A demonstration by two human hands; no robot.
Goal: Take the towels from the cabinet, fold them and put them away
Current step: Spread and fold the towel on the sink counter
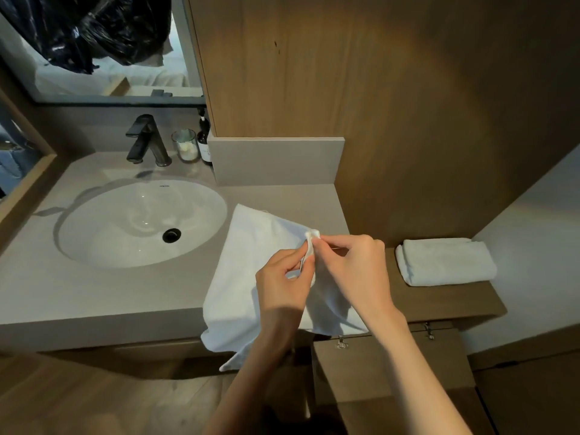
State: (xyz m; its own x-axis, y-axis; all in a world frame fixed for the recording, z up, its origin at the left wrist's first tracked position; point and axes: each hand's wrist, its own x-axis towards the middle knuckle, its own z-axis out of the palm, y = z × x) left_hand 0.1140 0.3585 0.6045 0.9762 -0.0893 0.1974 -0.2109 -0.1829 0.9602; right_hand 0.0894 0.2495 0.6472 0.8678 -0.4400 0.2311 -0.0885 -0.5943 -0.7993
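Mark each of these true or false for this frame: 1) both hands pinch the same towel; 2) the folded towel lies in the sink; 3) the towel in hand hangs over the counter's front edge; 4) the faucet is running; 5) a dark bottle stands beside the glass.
1) Both hands pinch the same towel. True: the left hand and right hand hold the unfolded towel at one corner.
2) False: the folded towel lies on the wooden ledge to the right; the sink holds no towel.
3) True: it drapes past the counter edge.
4) False: no water shows at the faucet.
5) True: the dark bottle stands by the glass.
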